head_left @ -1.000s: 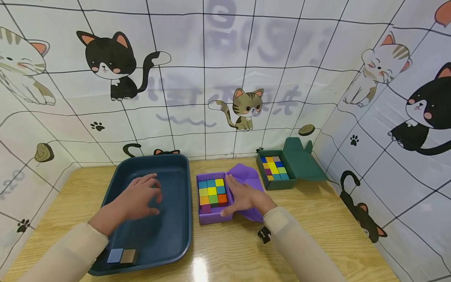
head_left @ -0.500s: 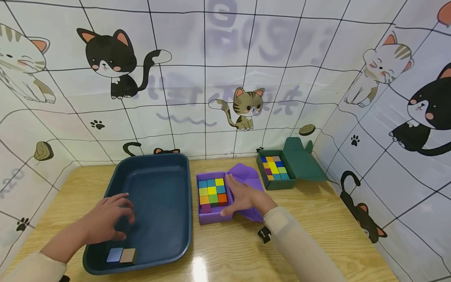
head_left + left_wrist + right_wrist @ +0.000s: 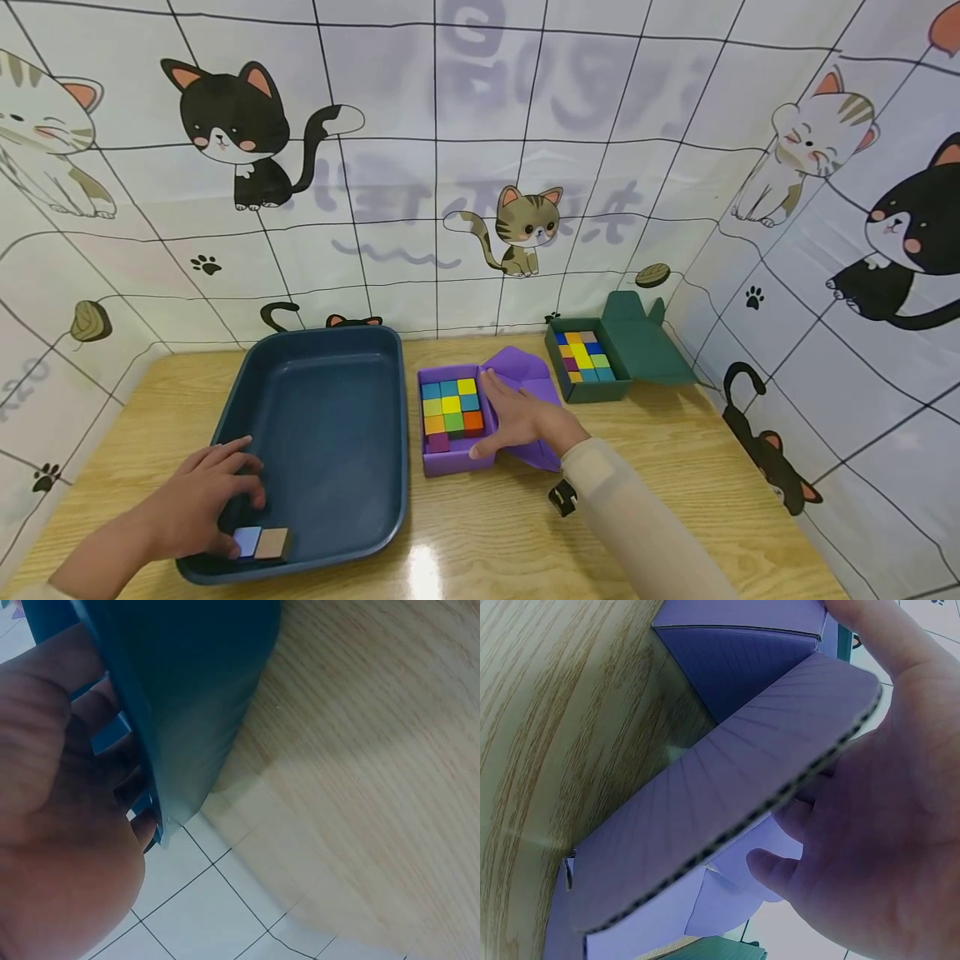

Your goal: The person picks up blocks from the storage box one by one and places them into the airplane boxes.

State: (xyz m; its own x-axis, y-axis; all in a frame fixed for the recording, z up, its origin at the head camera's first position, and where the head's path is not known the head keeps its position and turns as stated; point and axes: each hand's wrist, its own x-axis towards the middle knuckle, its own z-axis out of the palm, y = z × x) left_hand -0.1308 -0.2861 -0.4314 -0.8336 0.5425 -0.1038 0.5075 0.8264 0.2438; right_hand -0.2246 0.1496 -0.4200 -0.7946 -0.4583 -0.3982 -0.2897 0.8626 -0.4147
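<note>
My left hand (image 3: 197,510) is over the near left corner of the dark blue tray (image 3: 390,533). Its thumb reaches the side of a light blue block (image 3: 247,542), while the other fingers are spread above. A tan block (image 3: 272,544) sits right beside that block. In the left wrist view, the tray's rim hides the fingertips. My right hand (image 3: 521,417) rests with spread fingers along the right side of the purple box (image 3: 459,463), over its folded-back lid (image 3: 528,375). Several colourful cubes (image 3: 452,407) fill most of this box.
Behind and to the right stands a green box (image 3: 600,392) with its lid (image 3: 648,350) laid open, holding several colourful cubes (image 3: 583,357). A small black object (image 3: 562,497) lies on the wooden table (image 3: 480,542) near the right forearm. Cat-patterned sheeting (image 3: 390,183) surrounds the table.
My left hand has moved from above the tray's middle toward its near left corner, down to the light blue block. The right hand has stayed at the purple box.
</note>
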